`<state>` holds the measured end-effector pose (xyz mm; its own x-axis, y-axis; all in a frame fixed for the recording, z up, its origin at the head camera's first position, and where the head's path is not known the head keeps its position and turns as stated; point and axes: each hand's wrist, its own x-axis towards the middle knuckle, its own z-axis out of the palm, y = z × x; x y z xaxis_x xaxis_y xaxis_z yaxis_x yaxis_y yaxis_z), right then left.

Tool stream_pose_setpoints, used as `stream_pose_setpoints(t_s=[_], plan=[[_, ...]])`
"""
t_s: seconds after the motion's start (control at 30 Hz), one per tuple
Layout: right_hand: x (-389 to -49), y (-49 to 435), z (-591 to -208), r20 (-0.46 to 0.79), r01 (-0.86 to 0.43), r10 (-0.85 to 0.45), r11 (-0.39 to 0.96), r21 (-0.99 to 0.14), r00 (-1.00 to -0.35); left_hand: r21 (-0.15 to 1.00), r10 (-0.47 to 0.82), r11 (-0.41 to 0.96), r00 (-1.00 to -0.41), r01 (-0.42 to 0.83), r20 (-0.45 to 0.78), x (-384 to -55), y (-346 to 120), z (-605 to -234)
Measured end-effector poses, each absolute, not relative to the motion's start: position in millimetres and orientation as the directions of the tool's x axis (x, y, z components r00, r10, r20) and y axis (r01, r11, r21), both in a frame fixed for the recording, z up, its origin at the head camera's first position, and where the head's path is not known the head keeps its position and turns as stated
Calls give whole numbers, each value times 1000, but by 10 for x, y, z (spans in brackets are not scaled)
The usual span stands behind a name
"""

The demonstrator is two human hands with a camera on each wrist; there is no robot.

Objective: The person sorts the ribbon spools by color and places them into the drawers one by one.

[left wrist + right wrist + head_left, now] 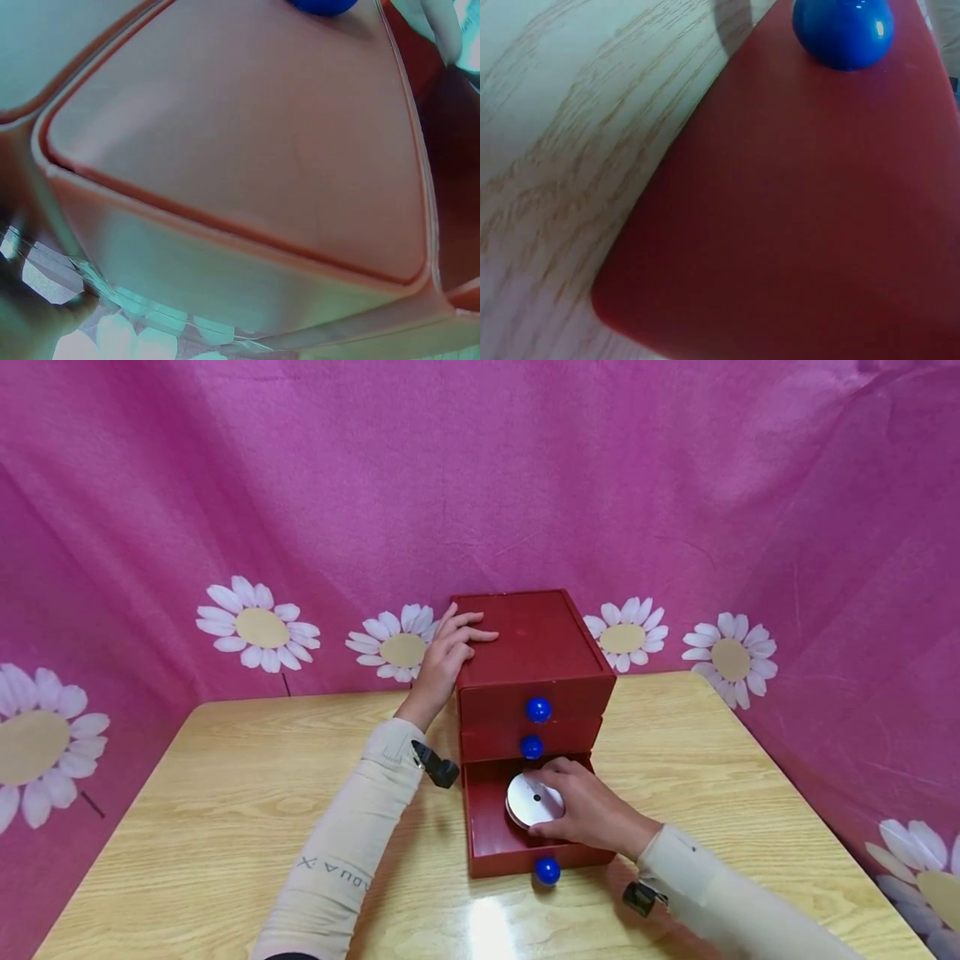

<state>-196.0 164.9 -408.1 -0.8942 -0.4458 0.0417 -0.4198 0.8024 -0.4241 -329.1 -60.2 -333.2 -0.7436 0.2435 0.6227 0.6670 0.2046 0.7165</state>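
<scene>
A red cabinet [536,639] with three drawers stands at the back of the table, its bottom drawer [486,827] pulled out. Inside that drawer is a white round disc [531,802] with a small dark centre hole and a second edge showing beneath. My right hand [596,808] grips the disc at its right side, thumb at the near rim and fingers at the far side. My left hand [444,662] rests on the cabinet's upper left edge, fingers extended over the top. The right wrist view shows only the drawer front [795,202], its blue knob [844,30] and wood.
Blue knobs mark the shut top drawer [495,710] and middle drawer [487,741]. Wood-grain tabletop [277,777] spreads on both sides of the cabinet. A pink cloth [360,485] with daisies hangs behind and beside the table.
</scene>
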Motion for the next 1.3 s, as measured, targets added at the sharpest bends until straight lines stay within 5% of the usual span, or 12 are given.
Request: stream_pose_setpoints(t_s=[0.7, 1.3], plan=[[-2085, 1582, -4216, 43, -474, -497, 792, -385, -867, 736, 260, 181, -754, 652, 604, -3002, -562, -3095], [-2111, 1539, -4240, 48, -481, -498, 800, -359, -866, 726, 243, 197, -750, 659, 615, -3290, -599, -3331]])
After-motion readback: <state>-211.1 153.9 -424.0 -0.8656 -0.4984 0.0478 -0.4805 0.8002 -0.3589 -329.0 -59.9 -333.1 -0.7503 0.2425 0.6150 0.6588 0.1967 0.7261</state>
